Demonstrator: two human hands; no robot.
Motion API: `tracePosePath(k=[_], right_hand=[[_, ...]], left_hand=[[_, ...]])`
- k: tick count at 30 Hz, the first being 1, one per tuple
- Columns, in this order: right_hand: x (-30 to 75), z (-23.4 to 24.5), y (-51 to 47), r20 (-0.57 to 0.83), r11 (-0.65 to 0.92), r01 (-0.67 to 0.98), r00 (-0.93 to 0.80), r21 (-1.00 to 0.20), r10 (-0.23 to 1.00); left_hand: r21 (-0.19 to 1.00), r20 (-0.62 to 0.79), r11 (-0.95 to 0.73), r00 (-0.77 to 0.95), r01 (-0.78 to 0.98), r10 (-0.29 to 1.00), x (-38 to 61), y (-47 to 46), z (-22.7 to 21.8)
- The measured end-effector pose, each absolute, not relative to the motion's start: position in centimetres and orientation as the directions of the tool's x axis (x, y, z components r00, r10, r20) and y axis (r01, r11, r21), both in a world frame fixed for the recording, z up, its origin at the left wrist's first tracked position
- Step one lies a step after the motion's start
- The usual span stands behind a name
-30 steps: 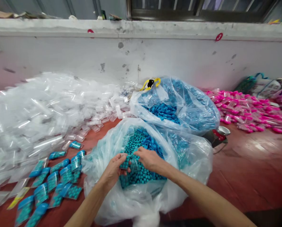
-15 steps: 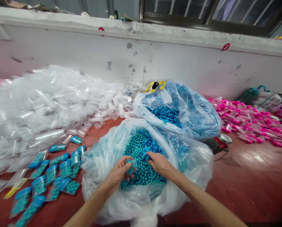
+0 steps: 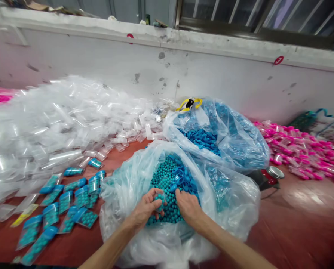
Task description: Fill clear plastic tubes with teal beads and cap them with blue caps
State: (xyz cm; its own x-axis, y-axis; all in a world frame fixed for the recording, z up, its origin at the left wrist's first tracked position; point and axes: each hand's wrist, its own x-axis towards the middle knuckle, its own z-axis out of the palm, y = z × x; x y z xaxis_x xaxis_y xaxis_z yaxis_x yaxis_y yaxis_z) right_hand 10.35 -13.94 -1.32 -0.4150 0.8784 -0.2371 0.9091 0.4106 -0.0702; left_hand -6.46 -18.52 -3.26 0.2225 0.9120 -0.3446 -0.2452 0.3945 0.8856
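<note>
A translucent plastic bag (image 3: 127,224) stands open in front of me, with teal beads (image 3: 171,209) inside and loose blue caps (image 3: 185,179) on top of them at the right. Over the beads, my left hand (image 3: 148,205) is closed around a small clear container (image 3: 160,200) with teal beads in it. My right hand (image 3: 189,207) reaches into the bag beside the caps, its fingers bent together and low against the beads. Blue shows right at its fingertips, but whether a cap is pinched there is hidden.
Filled containers with blue caps (image 3: 51,215) lie on the red table (image 3: 304,224) at left. Behind them rises a heap of clear containers (image 3: 71,123). A second bag (image 3: 239,138) of blue caps stands behind mine. Pink-capped pieces (image 3: 304,153) are piled at right.
The view has shifted, so everything sits slightly further right. My right hand has moved down and closer to the beads; its fingers are now more curled. My left hand keeps the container.
</note>
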Motion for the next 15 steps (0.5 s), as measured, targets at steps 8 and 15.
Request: tracePosePath(k=[8,15], right_hand=[[10.0,0.1,-13.3,0.037,0.383,0.562,-0.53,-0.733,0.847],[11.0,0.0,-14.7,-0.299,0.177,0.498,-0.729,-0.849,0.615]], left_hand=[[0.948,-0.283,0.308,0.222,-0.085,0.933,-5.5,-18.5,-3.1],[0.952,-0.27,0.298,0.271,-0.071,0.924,-5.5,-19.0,-2.9]])
